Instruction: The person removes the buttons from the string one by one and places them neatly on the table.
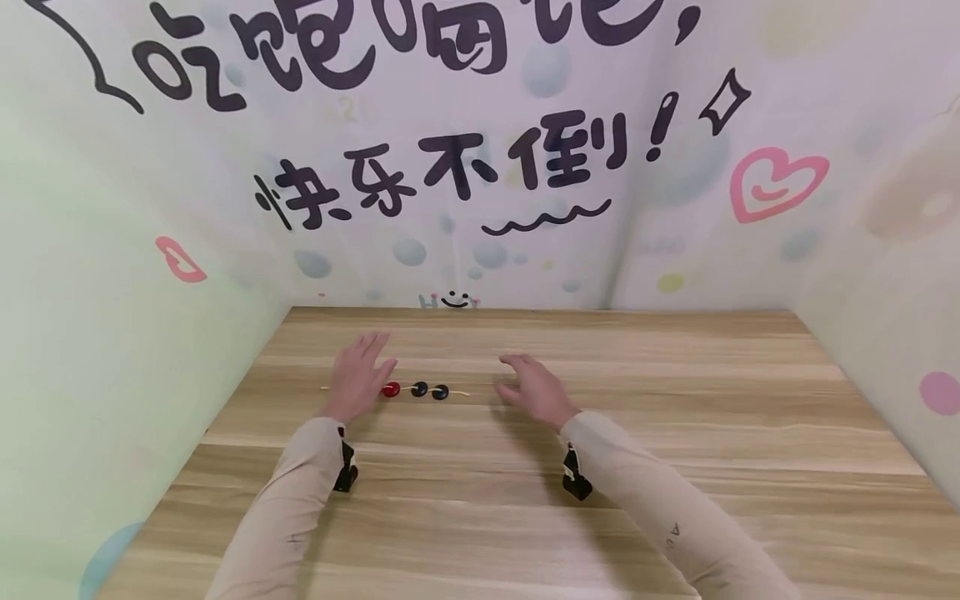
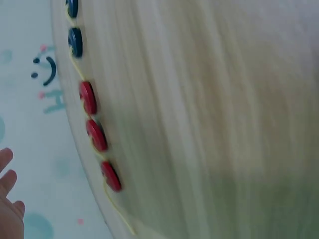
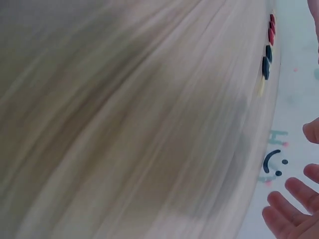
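Observation:
A pale yellow cord (image 1: 462,393) lies across the wooden table with round buttons threaded on it. Three red buttons (image 2: 96,135) and two dark blue buttons (image 2: 76,42) show along it in the left wrist view. My left hand (image 1: 357,377) hovers over the cord's left part, fingers extended, and hides some red buttons from the head view. To the right of the cord's end is my right hand (image 1: 536,389), raised over the table with fingers loosely extended and nothing in them. Its spread fingers (image 3: 294,219) show at the right wrist view's edge.
The wood-grain table (image 1: 465,533) runs back to a printed wall cloth (image 1: 450,250) with black lettering and a smiley face. Pale cloth walls stand at both sides. Each wrist carries a small black camera (image 1: 576,479) below a beige sleeve.

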The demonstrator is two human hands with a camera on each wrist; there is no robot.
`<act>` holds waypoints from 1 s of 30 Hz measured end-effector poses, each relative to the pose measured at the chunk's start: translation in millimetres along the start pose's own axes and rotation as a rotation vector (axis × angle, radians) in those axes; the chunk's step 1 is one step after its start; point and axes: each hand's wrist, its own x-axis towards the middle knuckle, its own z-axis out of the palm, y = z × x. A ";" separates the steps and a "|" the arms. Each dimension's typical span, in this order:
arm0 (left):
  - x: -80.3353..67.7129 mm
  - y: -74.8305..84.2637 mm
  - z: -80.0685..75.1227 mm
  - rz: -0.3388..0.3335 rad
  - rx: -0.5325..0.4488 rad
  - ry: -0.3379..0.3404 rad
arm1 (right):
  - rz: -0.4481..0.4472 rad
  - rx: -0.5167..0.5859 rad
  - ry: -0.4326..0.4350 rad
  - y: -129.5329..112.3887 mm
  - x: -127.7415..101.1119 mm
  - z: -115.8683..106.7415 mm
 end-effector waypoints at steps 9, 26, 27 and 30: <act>-21.9 -31.0 -5.8 -0.110 -0.101 -0.026 | 0.021 0.081 -0.048 -9.5 12.7 14.8; -43.7 -60.6 -11.5 -0.263 -0.077 -0.185 | 0.043 0.174 -0.121 -20.9 27.8 41.6; -43.8 -60.4 -12.0 -0.270 -0.083 -0.186 | 0.044 0.179 -0.123 -20.5 28.3 43.0; -42.6 -61.3 -12.0 -0.294 -0.105 -0.181 | 0.044 0.199 -0.108 -19.1 29.7 46.2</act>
